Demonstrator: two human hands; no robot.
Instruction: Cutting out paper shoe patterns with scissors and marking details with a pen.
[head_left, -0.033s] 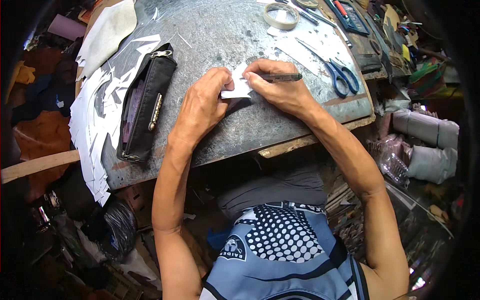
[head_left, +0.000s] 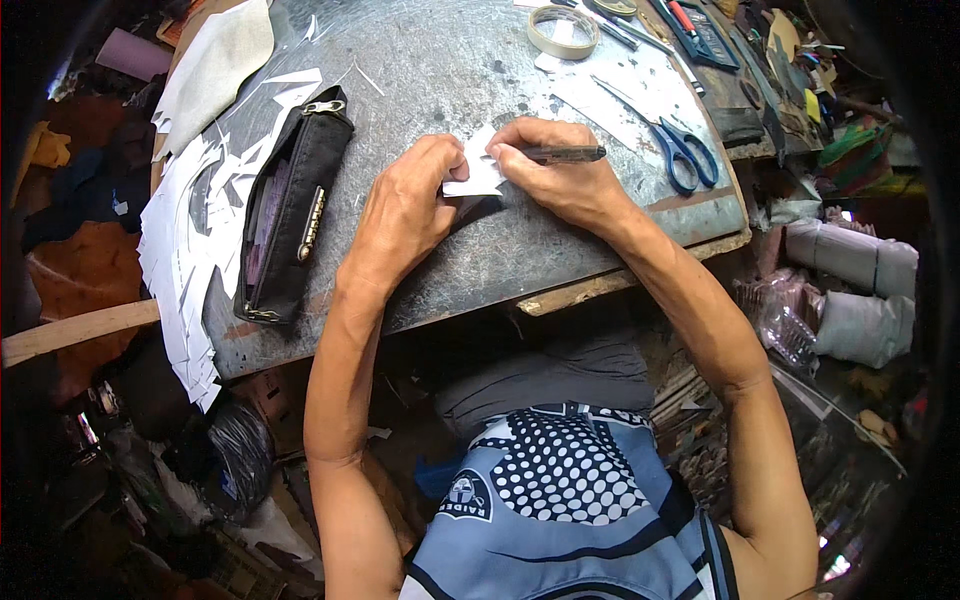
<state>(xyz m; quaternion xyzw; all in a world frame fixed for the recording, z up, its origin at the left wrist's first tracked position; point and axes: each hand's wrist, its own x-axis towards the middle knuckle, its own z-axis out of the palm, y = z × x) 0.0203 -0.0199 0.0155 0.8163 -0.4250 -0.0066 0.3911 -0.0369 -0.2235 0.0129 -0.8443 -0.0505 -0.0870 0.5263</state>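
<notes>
Hands (head_left: 405, 205) (head_left: 572, 178) hold paper (head_left: 476, 184) and pen (head_left: 574, 154) — between pouch (head_left: 298, 190) and scissors (head_left: 662, 127).

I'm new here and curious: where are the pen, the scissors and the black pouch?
Pen (head_left: 572, 154), head view: on its dark barrel.
Scissors (head_left: 663, 127), head view: where blades meet blue handles.
Black pouch (head_left: 292, 205), head view: on its side.
</notes>
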